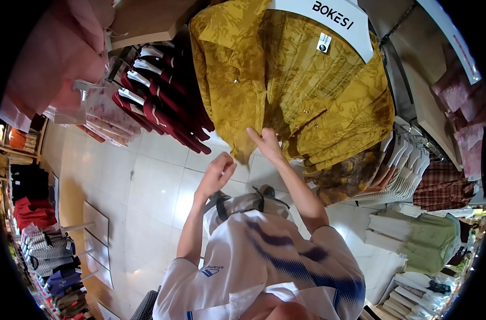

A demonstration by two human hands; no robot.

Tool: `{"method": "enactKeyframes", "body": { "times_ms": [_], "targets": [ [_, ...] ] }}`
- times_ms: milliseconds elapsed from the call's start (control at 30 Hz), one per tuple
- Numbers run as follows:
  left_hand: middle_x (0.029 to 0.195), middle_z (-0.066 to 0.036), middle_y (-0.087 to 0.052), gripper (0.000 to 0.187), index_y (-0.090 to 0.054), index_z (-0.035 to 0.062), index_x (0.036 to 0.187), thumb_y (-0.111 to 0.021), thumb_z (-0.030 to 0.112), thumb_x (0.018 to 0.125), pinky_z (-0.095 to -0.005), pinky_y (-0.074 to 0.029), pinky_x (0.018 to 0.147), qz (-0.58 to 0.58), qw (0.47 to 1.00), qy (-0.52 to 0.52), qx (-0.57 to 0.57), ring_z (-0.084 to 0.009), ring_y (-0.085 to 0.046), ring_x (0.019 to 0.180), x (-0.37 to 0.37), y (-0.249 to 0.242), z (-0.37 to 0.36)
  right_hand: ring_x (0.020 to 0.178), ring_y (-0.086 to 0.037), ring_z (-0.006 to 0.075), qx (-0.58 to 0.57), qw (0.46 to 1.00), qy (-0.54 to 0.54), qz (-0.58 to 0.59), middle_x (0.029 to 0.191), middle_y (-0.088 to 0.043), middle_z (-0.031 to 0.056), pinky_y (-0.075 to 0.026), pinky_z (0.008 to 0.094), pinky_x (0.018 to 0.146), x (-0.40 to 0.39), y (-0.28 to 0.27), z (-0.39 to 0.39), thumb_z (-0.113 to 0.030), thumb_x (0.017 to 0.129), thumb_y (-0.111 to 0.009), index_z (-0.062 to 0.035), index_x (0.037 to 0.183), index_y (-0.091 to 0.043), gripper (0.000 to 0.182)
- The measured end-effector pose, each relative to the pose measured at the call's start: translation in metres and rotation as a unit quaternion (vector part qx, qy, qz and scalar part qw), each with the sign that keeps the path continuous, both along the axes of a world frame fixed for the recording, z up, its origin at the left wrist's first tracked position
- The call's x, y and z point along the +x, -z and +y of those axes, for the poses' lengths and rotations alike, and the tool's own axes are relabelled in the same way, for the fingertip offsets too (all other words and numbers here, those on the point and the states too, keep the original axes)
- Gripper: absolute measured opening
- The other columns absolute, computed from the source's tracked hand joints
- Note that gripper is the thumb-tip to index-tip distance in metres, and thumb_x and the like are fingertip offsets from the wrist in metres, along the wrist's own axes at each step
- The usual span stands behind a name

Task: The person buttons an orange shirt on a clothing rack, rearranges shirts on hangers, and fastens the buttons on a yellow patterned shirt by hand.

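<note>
A mustard-yellow patterned jacket (pixel 229 69) hangs in front of me on a white hanger (pixel 328 16) lettered BOKESI, its front spread apart. My right hand (pixel 267 144) is closed on the lower front edge of the jacket, thumb pointing up. Beside the jacket's drooping lower corner, my left hand (pixel 216 173) has its fingers curled in. Whether any cloth is between those fingers is hidden. A small white tag (pixel 324 42) shows inside the jacket.
Dark red garments (pixel 163 101) hang left of the jacket. Striped tops (pixel 392 184) and a plaid shirt (pixel 440 186) hang to its right. Pink garments (pixel 66 42) are at the upper left, and a light green garment (pixel 432 237) lies at the right. Tiled floor (pixel 152 186) lies below.
</note>
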State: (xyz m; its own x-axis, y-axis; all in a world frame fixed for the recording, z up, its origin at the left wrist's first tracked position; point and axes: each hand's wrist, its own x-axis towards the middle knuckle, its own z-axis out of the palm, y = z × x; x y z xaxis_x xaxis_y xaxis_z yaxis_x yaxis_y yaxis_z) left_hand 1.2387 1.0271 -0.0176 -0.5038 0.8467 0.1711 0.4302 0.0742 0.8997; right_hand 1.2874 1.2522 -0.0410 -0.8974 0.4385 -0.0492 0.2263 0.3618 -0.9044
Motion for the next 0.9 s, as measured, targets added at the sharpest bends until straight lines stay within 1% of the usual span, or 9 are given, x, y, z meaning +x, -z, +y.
{"method": "enactKeyframes", "body": {
  "times_ms": [67,133,200,233,300,433,700,767,900],
  "targets": [
    [0.082,-0.008,-0.051,0.01,-0.054,-0.0013,0.093,-0.062,0.004,0.092,-0.0284,-0.042,0.062,0.01,0.993,-0.098,0.057,-0.017,-0.049,0.067,-0.003,-0.011,0.013,0.047,-0.037,0.0125,-0.033,0.999,0.002,0.035,0.053,-0.044,0.0021,-0.031,0.0353,0.044,0.0,0.001,-0.004,-0.041,0.097,-0.062,0.0033,0.07,-0.054,0.052],
    [0.086,-0.007,-0.05,0.017,-0.053,-0.001,0.098,-0.066,0.006,0.09,-0.029,-0.041,0.063,0.014,0.991,-0.11,0.073,-0.0162,-0.046,0.069,-0.008,-0.019,0.025,0.045,-0.031,0.0129,-0.067,0.995,0.006,0.07,0.051,-0.038,0.0004,-0.027,0.036,0.042,0.003,-0.013,-0.012,-0.042,0.099,-0.059,0.0026,0.067,-0.049,0.056],
    [0.093,-0.008,-0.049,0.026,-0.052,0.0001,0.103,-0.071,0.009,0.088,-0.0296,-0.041,0.066,0.091,0.981,-0.15,0.083,-0.0164,-0.047,0.075,-0.007,-0.035,0.039,0.052,-0.032,0.0125,-0.202,0.979,-0.002,0.042,0.055,-0.038,0.0003,-0.03,0.0342,0.047,0.009,-0.038,-0.02,-0.04,0.103,-0.052,0.0035,0.068,-0.045,0.056],
    [0.101,-0.01,-0.047,0.033,-0.052,0.0001,0.104,-0.076,0.009,0.084,-0.0305,-0.042,0.068,0.096,0.98,-0.146,0.09,-0.018,-0.047,0.079,-0.008,-0.033,0.044,0.052,-0.032,0.0125,-0.201,0.979,0.0,0.042,0.055,-0.038,0.0003,-0.03,0.0342,0.047,0.009,-0.037,-0.021,-0.04,0.103,-0.052,0.0035,0.068,-0.045,0.056],
    [0.102,-0.01,-0.047,0.034,-0.051,-0.0004,0.104,-0.077,0.008,0.083,-0.0307,-0.043,0.069,0.097,0.978,-0.162,0.086,-0.0193,-0.048,0.08,-0.006,-0.034,0.052,0.06,-0.039,0.0123,-0.167,0.98,-0.017,0.109,0.061,-0.042,0.001,-0.035,0.0322,0.056,0.009,-0.041,-0.024,-0.036,0.106,-0.046,0.0045,0.073,-0.046,0.052],
    [0.106,-0.013,-0.046,0.036,-0.051,-0.001,0.105,-0.077,0.004,0.08,-0.0318,-0.045,0.072,0.076,0.977,-0.188,0.069,-0.0239,-0.051,0.085,-0.005,-0.03,0.057,0.068,-0.041,0.0136,-0.175,0.977,-0.032,0.114,0.069,-0.045,0.0026,-0.038,0.0324,0.065,0.015,-0.059,-0.029,-0.034,0.107,-0.044,0.0052,0.08,-0.051,0.047],
    [0.104,-0.014,-0.046,0.031,-0.05,-0.0013,0.099,-0.074,-0.002,0.08,-0.0315,-0.045,0.071,0.059,0.973,-0.205,0.085,-0.0268,-0.051,0.086,-0.009,-0.038,0.062,0.06,-0.037,0.0125,-0.147,0.985,-0.032,0.09,0.061,-0.036,0.004,-0.033,0.0348,0.056,0.011,-0.052,-0.029,-0.036,0.106,-0.046,0.0067,0.075,-0.048,0.052],
    [0.1,-0.012,-0.047,0.025,-0.05,-0.0018,0.095,-0.071,-0.005,0.082,-0.0312,-0.045,0.07,0.116,0.971,-0.177,0.108,-0.0269,-0.05,0.084,-0.013,-0.037,0.062,0.059,-0.036,0.0124,-0.145,0.984,-0.024,0.101,0.059,-0.034,0.0039,-0.032,0.0353,0.054,0.01,-0.05,-0.028,-0.036,0.105,-0.046,0.0067,0.074,-0.047,0.053],
    [0.095,-0.012,-0.047,0.02,-0.048,-0.002,0.092,-0.066,-0.006,0.085,-0.0303,-0.043,0.069,0.142,0.972,-0.154,0.11,-0.0263,-0.05,0.082,-0.019,-0.034,0.06,0.058,-0.036,0.0138,-0.144,0.983,-0.023,0.113,0.059,-0.033,0.004,-0.032,0.0361,0.055,0.006,-0.04,-0.024,-0.036,0.105,-0.047,0.0047,0.071,-0.044,0.053]
  ]
}}
